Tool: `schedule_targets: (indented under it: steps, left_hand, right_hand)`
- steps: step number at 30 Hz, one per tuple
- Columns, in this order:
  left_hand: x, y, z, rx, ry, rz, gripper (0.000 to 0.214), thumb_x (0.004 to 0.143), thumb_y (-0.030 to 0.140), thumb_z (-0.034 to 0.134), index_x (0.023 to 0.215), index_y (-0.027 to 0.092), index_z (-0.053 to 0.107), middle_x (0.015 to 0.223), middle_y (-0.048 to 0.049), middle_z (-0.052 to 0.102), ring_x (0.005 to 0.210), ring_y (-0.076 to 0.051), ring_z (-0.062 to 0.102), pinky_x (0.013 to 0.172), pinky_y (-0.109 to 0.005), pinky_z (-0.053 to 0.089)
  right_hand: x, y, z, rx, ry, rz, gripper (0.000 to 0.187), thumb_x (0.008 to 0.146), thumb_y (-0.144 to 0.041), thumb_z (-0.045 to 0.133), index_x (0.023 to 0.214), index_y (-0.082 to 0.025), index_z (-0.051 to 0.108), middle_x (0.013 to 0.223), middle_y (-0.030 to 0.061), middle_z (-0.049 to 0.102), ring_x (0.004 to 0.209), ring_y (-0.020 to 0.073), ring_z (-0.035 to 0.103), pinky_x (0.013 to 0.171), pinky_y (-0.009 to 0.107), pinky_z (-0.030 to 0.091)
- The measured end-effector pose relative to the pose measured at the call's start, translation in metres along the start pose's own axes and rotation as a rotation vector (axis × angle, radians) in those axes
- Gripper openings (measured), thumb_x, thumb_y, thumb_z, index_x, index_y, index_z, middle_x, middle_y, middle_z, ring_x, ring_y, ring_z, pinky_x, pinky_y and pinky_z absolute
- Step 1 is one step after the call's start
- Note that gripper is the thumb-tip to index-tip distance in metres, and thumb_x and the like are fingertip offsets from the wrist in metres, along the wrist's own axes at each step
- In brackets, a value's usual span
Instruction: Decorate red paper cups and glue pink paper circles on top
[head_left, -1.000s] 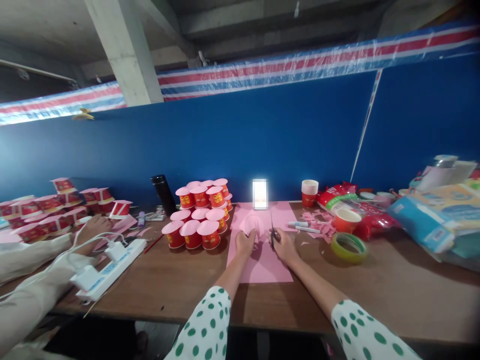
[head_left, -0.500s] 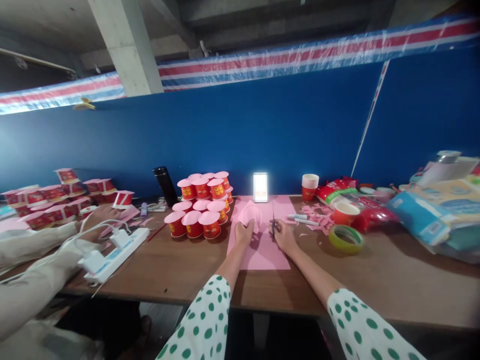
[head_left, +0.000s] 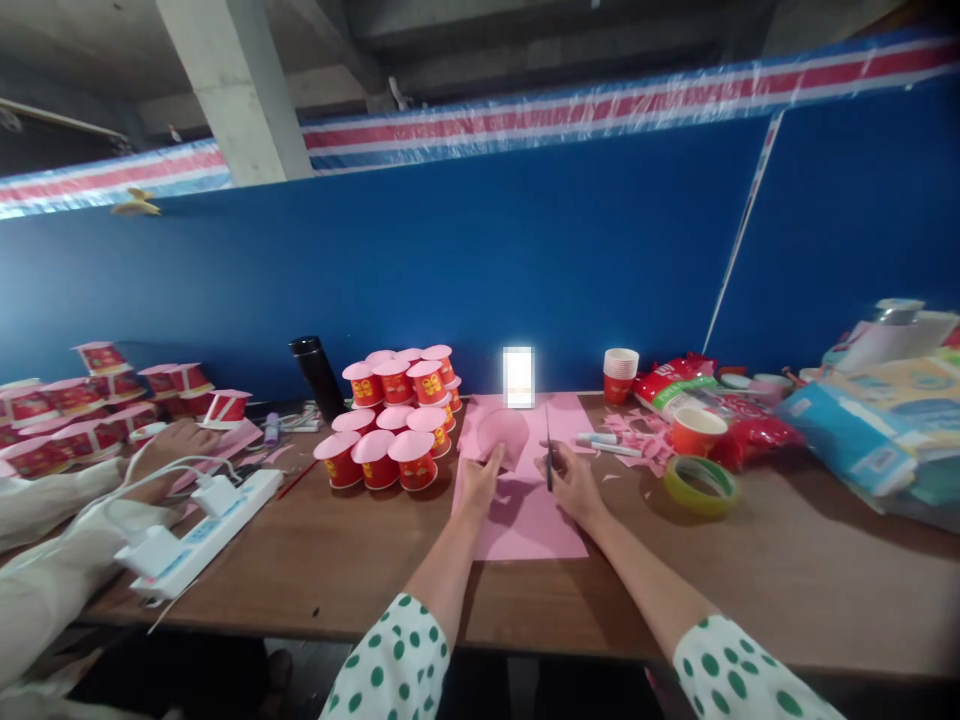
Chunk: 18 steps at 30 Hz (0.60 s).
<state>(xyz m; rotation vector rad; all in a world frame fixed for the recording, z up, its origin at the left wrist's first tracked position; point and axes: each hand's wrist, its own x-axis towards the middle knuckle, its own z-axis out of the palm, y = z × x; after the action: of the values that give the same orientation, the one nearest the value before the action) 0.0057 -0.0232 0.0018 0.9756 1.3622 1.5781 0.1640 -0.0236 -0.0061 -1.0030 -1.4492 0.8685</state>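
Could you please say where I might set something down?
The brown wooden table has bare patches between the white plastic power strip and left forearm, and right of the right forearm, in front of the round yellow tape roll. Behind that roll, red plastic packages crowd it.

Dim ceiling [head_left: 465, 45], glaring white rectangle [head_left: 519, 378], stretched edges

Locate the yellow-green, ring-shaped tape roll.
Head view, right of centre: the yellow-green tape roll sits on the brown wooden table, just in front of the open red paper cup.
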Motion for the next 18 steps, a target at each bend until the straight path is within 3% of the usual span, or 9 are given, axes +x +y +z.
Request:
schedule_targets:
  steps: [3, 7, 11, 18]
  left_hand:
    - [-0.006, 0.002, 0.004, -0.077, -0.123, 0.028, 0.047, 0.062, 0.052, 0.071, 0.080, 0.008, 0.069, 0.076, -0.0093, 0.069, 0.071, -0.018, 0.065, 0.058, -0.023, 0.052]
    - [-0.011, -0.005, 0.008, -0.092, -0.216, -0.042, 0.047, 0.060, 0.055, 0.071, 0.060, 0.008, 0.062, 0.051, -0.0056, 0.060, 0.044, -0.014, 0.056, 0.039, -0.022, 0.043]
    - [-0.008, -0.015, 0.007, -0.087, -0.206, -0.126, 0.047, 0.057, 0.054, 0.073, 0.049, 0.013, 0.051, 0.035, 0.0014, 0.045, 0.028, -0.008, 0.039, 0.028, -0.020, 0.027]
    - [-0.001, -0.017, 0.004, -0.155, -0.134, -0.195, 0.048, 0.056, 0.053, 0.073, 0.050, 0.019, 0.039, 0.036, 0.0056, 0.040, 0.029, -0.005, 0.033, 0.029, -0.019, 0.022]
  right_hand:
    - [-0.002, -0.001, -0.002, 0.002, -0.026, -0.024, 0.043, 0.069, -0.039, 0.069, 0.105, -0.018, 0.061, 0.074, 0.0007, 0.062, 0.064, 0.0133, 0.055, 0.060, 0.025, 0.046]
    - [-0.002, -0.002, -0.003, 0.049, -0.087, 0.005, 0.039, 0.075, -0.047, 0.061, 0.099, -0.017, 0.059, 0.069, 0.0013, 0.061, 0.061, 0.0136, 0.055, 0.055, 0.024, 0.045]
    - [-0.004, -0.006, -0.005, 0.084, -0.133, 0.071, 0.043, 0.076, -0.055, 0.056, 0.096, -0.017, 0.057, 0.067, 0.0017, 0.061, 0.057, 0.0128, 0.055, 0.044, 0.021, 0.040]
    - [-0.006, -0.003, -0.002, 0.121, -0.191, 0.138, 0.043, 0.077, -0.053, 0.057, 0.100, -0.017, 0.053, 0.064, -0.0009, 0.060, 0.053, 0.0116, 0.056, 0.043, 0.020, 0.040]
